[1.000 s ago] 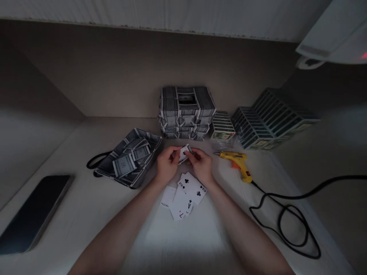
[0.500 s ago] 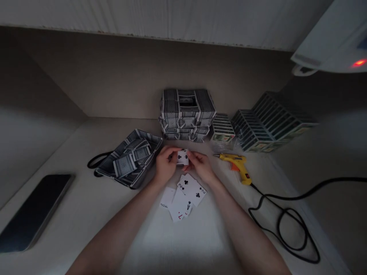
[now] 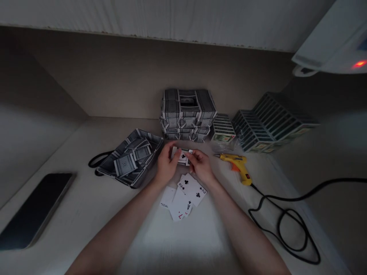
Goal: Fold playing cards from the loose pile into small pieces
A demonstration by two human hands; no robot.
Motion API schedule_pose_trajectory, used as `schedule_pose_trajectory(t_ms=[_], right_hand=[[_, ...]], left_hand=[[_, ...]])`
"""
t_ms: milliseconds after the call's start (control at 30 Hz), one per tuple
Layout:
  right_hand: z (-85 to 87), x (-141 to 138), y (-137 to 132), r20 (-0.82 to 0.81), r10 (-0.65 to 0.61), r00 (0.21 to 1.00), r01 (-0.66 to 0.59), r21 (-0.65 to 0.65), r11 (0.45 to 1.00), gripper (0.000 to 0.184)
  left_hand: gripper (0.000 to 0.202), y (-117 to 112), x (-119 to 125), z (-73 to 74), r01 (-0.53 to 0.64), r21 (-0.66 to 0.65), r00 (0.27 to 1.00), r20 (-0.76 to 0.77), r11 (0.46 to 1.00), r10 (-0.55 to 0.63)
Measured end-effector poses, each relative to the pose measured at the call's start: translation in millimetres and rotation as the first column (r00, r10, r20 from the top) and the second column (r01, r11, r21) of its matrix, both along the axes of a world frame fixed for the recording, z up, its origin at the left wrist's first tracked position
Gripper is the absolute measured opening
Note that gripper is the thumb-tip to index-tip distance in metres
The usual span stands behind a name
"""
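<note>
Between both hands, a playing card (image 3: 182,156) with a black club pip faces up, its edges partly bent or folded. My left hand (image 3: 168,160) grips its left side, thumb on the face. At the right side, my right hand (image 3: 199,162) pinches it with thumb and fingers. Just below, several loose playing cards (image 3: 195,189) lie overlapped on the table, a two of clubs on top. To the left sits an open tray (image 3: 137,179) built from folded cards, with loose cards (image 3: 125,164) face down inside.
Behind my hands stands a stack of folded-card boxes (image 3: 187,114). Card packs (image 3: 223,128) and larger pack stacks (image 3: 272,122) stand to its right. A yellow glue gun (image 3: 241,168) lies right, its black cord (image 3: 286,233) looped. A dark phone (image 3: 37,210) lies left.
My fingers have shifted on the card. My left thumb now lies over its face, and more of its long edges shows. The loose cards and tray have stayed put.
</note>
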State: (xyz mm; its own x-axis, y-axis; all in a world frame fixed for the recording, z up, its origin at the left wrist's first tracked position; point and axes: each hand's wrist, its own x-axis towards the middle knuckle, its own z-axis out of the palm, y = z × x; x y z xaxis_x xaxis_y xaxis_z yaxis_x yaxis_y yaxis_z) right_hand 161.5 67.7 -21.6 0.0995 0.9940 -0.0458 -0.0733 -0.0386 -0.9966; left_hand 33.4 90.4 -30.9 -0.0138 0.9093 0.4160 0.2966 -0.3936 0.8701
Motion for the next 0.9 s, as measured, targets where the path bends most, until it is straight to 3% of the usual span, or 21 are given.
schedule_pose_trajectory(t_ms=[167,267,400,667,767,900], right_hand=[[0.2,1,-1,-0.106,0.061,0.992,-0.062,-0.011,0.998,0.029],[-1.0,4,-2,-0.121,0.109,0.987,-0.11,0.002,0.994,0.028],[-3.9,6,0,-0.167,0.148,0.975,-0.151,-0.005,0.989,0.03],[-5.0,2,-1,-0.196,0.162,0.967,-0.164,0.008,0.986,0.043],[-5.5,1,-1,-0.22,0.167,0.961,-0.167,0.02,0.986,0.049],[-3.8,2,0,-0.232,0.155,0.96,-0.16,-0.003,0.987,0.041]], left_hand=[[0.024,6,1,-9.4,0.005,-0.157,0.998,0.06,0.988,0.004],[0.023,6,1,-8.3,-0.013,-0.153,0.999,0.037,0.988,0.019],[0.024,6,0,-0.8,0.035,-0.167,0.992,0.123,0.985,-0.015],[0.03,4,1,5.0,0.048,-0.231,0.982,0.19,0.972,-0.004],[0.034,2,1,5.0,0.064,-0.193,0.984,0.177,0.979,-0.029],[0.047,-1,0,2.3,0.064,-0.147,0.979,0.202,0.987,-0.034]])
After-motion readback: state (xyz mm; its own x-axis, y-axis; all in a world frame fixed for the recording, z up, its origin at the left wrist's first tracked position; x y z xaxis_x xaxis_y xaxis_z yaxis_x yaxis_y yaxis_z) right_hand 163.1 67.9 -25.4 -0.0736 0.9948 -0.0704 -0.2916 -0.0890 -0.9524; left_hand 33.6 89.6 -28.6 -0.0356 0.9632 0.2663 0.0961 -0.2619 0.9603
